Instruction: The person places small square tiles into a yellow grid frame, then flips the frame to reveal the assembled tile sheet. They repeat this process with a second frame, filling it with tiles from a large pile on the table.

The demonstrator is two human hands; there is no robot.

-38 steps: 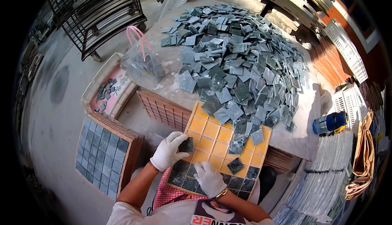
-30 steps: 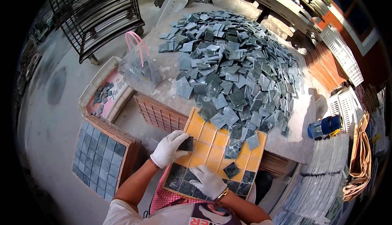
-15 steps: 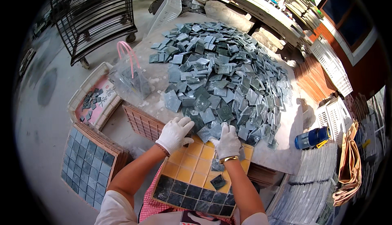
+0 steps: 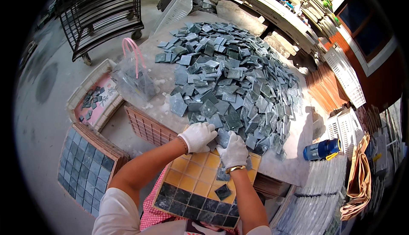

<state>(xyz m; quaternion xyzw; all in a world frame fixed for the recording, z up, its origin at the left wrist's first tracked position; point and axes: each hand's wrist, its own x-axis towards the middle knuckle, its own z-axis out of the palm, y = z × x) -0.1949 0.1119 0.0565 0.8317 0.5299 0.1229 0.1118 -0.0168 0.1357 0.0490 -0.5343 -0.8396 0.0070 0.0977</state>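
Both my hands wear white gloves and meet at the near edge of a big heap of grey-green stone tiles point(image 4: 232, 77). My left hand point(image 4: 199, 137) has its fingers curled beside the heap; what lies under them is hidden. Close to its right, my right hand point(image 4: 233, 150) pinches a square stone tile point(image 4: 223, 137) between thumb and fingers. Below them a yellow gridded tray point(image 4: 182, 170) rests tilted against my lap. Dark tiles point(image 4: 197, 201) fill its nearest rows. A loose dark tile point(image 4: 222, 192) lies askew on the yellow cells, with a greyer one just above it.
A brown gridded panel point(image 4: 149, 126) leans left of the tray. Further left stand a stack topped with a tiled sheet point(image 4: 87, 164), a crate point(image 4: 76, 98) with tile scraps and a clear bag with pink handles point(image 4: 135, 81). On the right are a blue bottle point(image 4: 321, 149) and white crates point(image 4: 345, 126).
My left hand has moved right toward the heap and my right hand, its fingers drawing in. The right hand has shifted slightly down. The whole view has shifted a little.
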